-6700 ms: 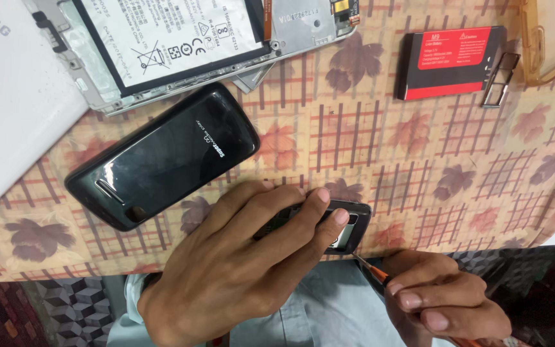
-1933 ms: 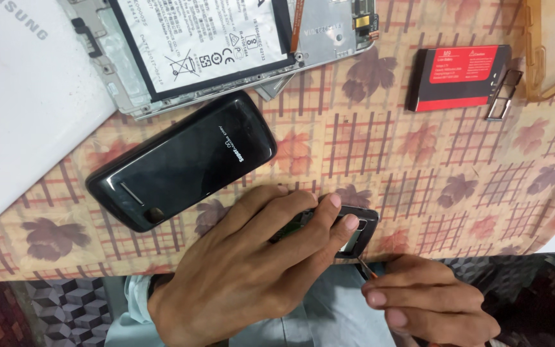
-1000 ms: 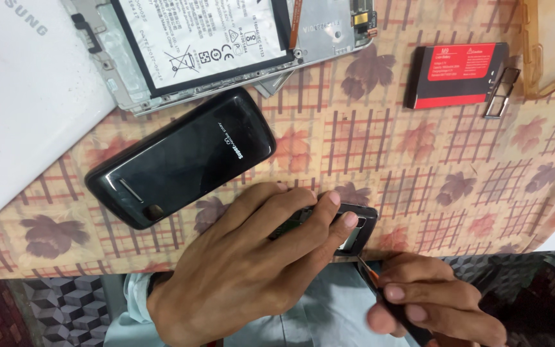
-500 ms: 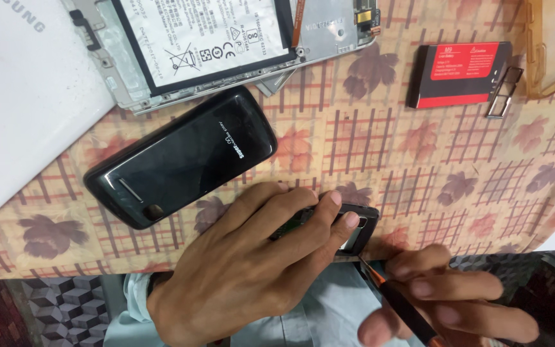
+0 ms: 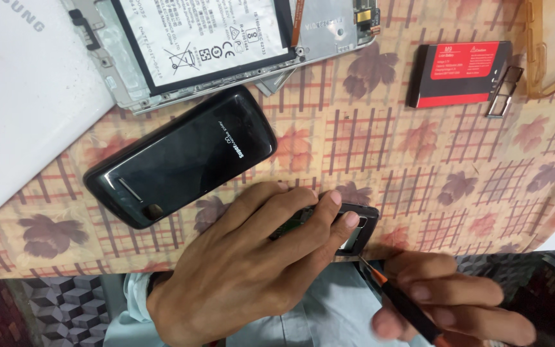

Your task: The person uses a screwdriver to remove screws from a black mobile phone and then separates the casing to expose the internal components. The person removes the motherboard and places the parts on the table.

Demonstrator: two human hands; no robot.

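Two hands work: left hand (image 5: pixel 252 270) fingers pin the phone (image 5: pixel 354 225) flat; right hand (image 5: pixel 451 302) fingers grip the screwdriver (image 5: pixel 396 299), best kept steady.

free: cloth (image 5: pixel 457 148) mid-right | blocked: black cover (image 5: pixel 181 157) left, red battery (image 5: pixel 460 74) top-right

A phone-repair bench, improvised on a household table. The surface is a tablecloth (image 5: pixel 419 167) printed with brown leaves and a grid pattern, more domestic than industrial. Spread over it are repair items: an opened phone (image 5: pixel 226 45) with its battery exposed in a metal frame, a black back cover (image 5: pixel 181 164), a loose red-and-black battery (image 5: pixel 460 74), a small metal tray (image 5: pixel 504 91) and a clear case (image 5: pixel 554 45). A white box (image 5: pixel 20 109) lies at one side. Patterned floor tiles (image 5: pixel 40 308) show beneath the table edge.
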